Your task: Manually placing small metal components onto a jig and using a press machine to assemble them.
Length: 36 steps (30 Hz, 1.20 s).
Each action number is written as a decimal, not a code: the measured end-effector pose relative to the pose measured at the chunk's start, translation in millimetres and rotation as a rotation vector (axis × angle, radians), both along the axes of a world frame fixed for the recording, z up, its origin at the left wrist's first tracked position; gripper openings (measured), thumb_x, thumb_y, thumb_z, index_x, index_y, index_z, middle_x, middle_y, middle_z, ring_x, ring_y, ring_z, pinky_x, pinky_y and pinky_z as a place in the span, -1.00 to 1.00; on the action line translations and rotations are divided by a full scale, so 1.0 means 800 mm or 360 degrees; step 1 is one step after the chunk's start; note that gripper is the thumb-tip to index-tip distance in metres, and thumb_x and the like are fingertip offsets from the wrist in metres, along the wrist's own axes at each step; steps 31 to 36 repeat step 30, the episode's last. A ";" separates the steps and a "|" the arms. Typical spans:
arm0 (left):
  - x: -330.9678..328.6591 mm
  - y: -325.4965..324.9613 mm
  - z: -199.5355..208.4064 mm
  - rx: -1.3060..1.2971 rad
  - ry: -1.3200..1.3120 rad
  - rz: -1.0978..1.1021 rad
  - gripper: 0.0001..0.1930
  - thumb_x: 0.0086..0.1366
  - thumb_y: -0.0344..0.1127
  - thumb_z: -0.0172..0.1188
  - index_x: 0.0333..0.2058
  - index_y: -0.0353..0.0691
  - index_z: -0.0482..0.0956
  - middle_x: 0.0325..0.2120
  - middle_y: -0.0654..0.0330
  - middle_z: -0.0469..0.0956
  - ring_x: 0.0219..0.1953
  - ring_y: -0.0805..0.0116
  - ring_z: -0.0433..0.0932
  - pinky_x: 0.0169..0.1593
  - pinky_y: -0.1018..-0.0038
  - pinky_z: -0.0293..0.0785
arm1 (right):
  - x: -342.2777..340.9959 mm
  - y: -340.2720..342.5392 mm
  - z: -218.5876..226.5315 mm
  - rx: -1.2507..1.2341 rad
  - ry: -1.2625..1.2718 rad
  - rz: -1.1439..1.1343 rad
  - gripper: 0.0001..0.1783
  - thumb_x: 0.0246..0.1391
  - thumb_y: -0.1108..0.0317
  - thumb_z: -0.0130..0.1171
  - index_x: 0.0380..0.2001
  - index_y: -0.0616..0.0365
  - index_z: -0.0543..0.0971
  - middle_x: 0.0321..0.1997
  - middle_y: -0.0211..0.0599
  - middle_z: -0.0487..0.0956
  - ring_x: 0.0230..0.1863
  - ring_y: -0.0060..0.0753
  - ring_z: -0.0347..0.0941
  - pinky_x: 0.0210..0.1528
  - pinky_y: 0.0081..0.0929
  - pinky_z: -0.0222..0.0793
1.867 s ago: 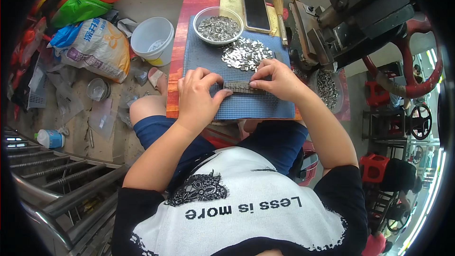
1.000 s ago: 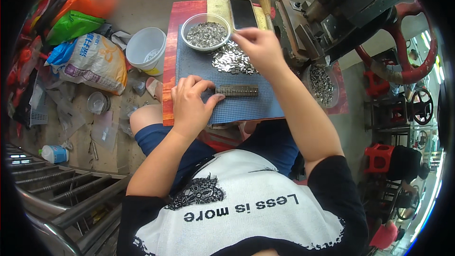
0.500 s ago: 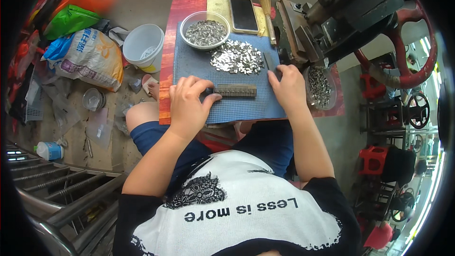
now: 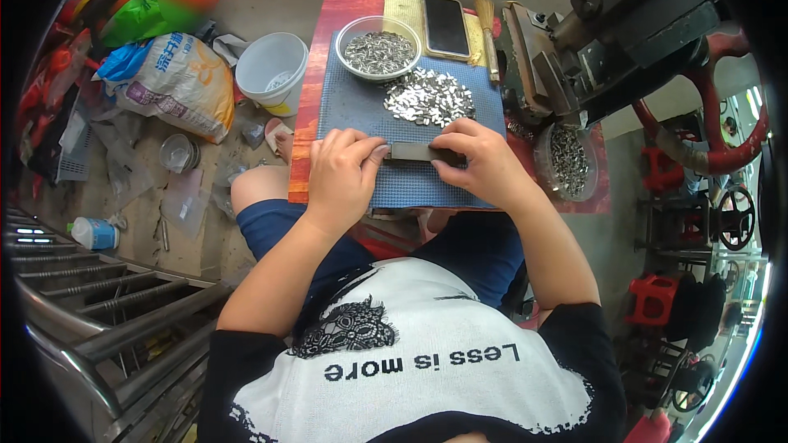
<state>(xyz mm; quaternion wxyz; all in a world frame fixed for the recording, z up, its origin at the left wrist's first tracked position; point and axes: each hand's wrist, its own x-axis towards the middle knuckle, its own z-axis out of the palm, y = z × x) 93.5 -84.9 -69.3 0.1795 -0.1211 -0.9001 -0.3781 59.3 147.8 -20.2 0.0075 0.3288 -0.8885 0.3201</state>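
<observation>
A narrow dark metal bar (image 4: 412, 152) lies crosswise on the blue textured mat (image 4: 349, 107), close to its near edge. My left hand (image 4: 343, 174) pinches the bar's left end between thumb and fingers. At the other end, my right hand (image 4: 480, 162) has its thumb and fingers closed on it. The bar's upper face looks smooth and flat; its underside is hidden. Just beyond it lies a loose pile of small shiny metal pins (image 4: 428, 98). A clear round bowl (image 4: 342, 39) behind the pile holds more small metal pieces.
A phone (image 4: 446, 26) and a brush (image 4: 487, 33) lie at the table's far side. On the right stand a machine with a red handwheel (image 4: 698, 90) and a tub of metal pieces (image 4: 566, 162). A white bucket (image 4: 271, 74) and sacks (image 4: 176, 86) are on the left.
My right hand has moved left from a thin dark strip at the mat's right edge onto the bar. The bar's slotted top now looks smooth. The view has shifted slightly.
</observation>
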 end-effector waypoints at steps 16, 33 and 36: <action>-0.014 0.008 0.028 -0.0021 -0.0364 -0.0305 -0.79 0.16 -0.38 0.33 -0.24 -0.28 0.57 -0.37 0.13 0.57 -0.20 0.12 0.49 -0.06 0.27 0.34 | -0.006 0.006 -0.001 0.0019 -0.0071 0.0154 -0.73 -0.08 0.43 0.38 -0.26 0.26 0.61 -0.31 -0.16 0.54 -0.18 -0.11 0.48 -0.10 -0.29 0.44; -0.152 0.220 0.083 0.0358 -0.0117 -0.0796 0.22 -0.07 -0.02 0.60 0.40 -0.36 -0.03 0.33 -0.21 0.15 0.41 -0.11 0.10 0.44 0.22 0.08 | -0.053 0.136 0.083 -0.0039 0.0476 -0.1223 -0.71 -0.07 0.33 0.32 -0.30 0.29 0.59 -0.32 0.06 0.58 -0.27 -0.01 0.56 -0.16 -0.19 0.48; -0.152 0.220 0.083 0.0358 -0.0117 -0.0796 0.22 -0.07 -0.02 0.60 0.40 -0.36 -0.03 0.33 -0.21 0.15 0.41 -0.11 0.10 0.44 0.22 0.08 | -0.053 0.136 0.083 -0.0039 0.0476 -0.1223 -0.71 -0.07 0.33 0.32 -0.30 0.29 0.59 -0.32 0.06 0.58 -0.27 -0.01 0.56 -0.16 -0.19 0.48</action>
